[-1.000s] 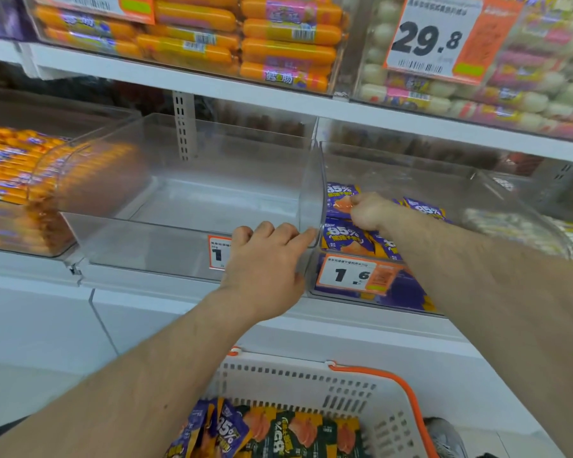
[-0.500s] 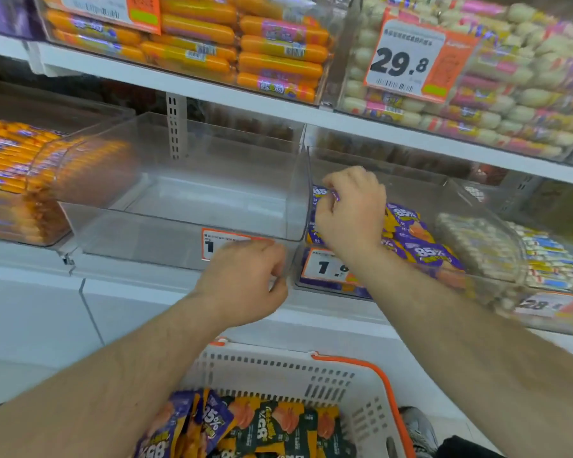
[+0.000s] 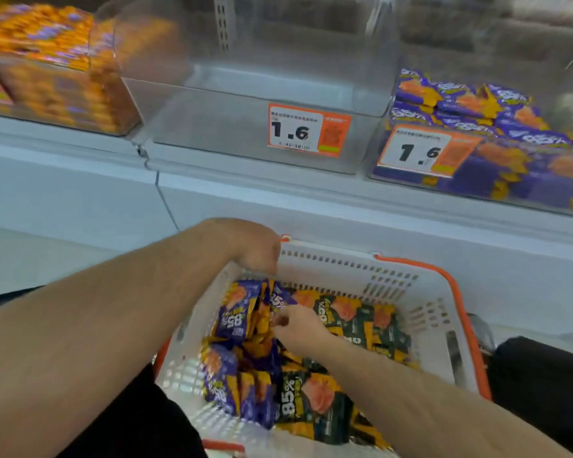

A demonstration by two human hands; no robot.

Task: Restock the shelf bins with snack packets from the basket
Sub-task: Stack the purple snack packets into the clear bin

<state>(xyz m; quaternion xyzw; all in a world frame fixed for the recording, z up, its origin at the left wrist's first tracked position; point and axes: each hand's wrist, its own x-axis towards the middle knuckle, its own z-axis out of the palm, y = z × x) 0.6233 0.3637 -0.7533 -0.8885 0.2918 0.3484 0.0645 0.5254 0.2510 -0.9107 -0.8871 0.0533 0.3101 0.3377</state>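
A clear middle shelf bin [image 3: 245, 104] is being shown with nothing in it above the white basket [image 3: 420, 312], where purple snack packets [image 3: 239, 325] are being pinched by the curled left hand [image 3: 255, 249] and touched by the right hand [image 3: 298, 325], its grip unclear.

Even, fairly bright overhead light – soft shadows inside the basket [image 3: 420, 312]; motion blur smears the shelf bins [image 3: 252, 104] and packets, wide-angle bending stretches the edges
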